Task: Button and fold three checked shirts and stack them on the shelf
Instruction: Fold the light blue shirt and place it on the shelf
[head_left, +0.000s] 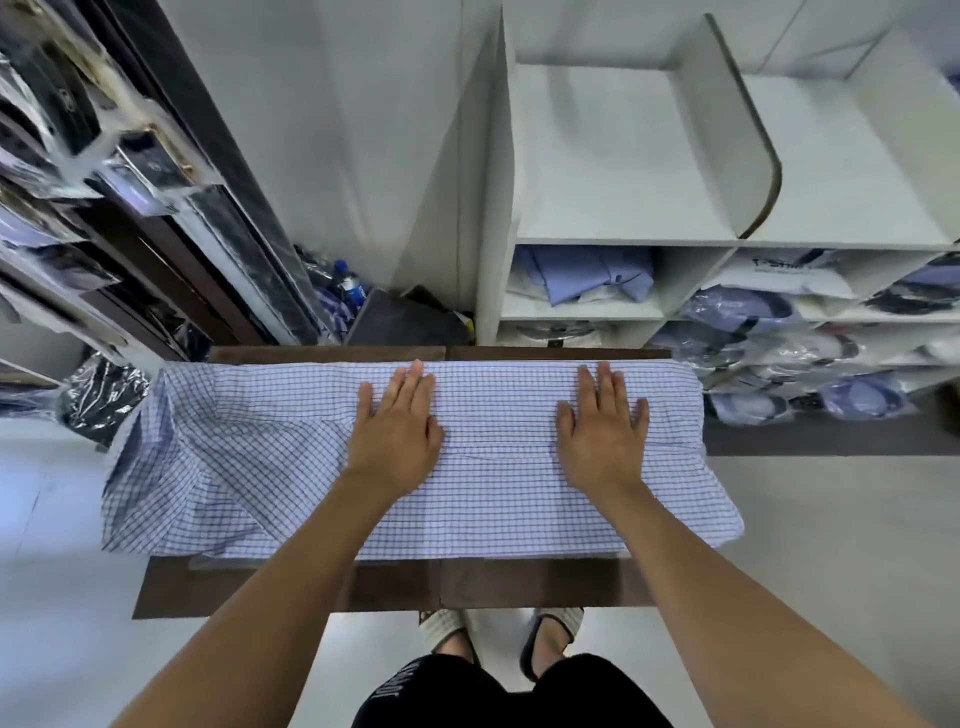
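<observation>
Blue-checked shirt (498, 499) spread flat across brown table (519, 582). Left hand (397, 431) and right hand (602, 431) both palm-down on it, fingers straight, slightly apart, gripping nothing.

**Bright, even indoor light with wide-angle bending**

The scene is brightly and evenly lit, with white walls and floor (831, 545) close to washed out. Shadows are soft: a faint one lies under each hand on the checked shirt (493, 499), and a darker band falls below the surface (519, 582). Plastic-wrapped garments (104, 156) at upper left catch small glints of glare. Straight shelf (623, 156) edges bow near the frame borders, and the left edge looks smeared and soft.
</observation>
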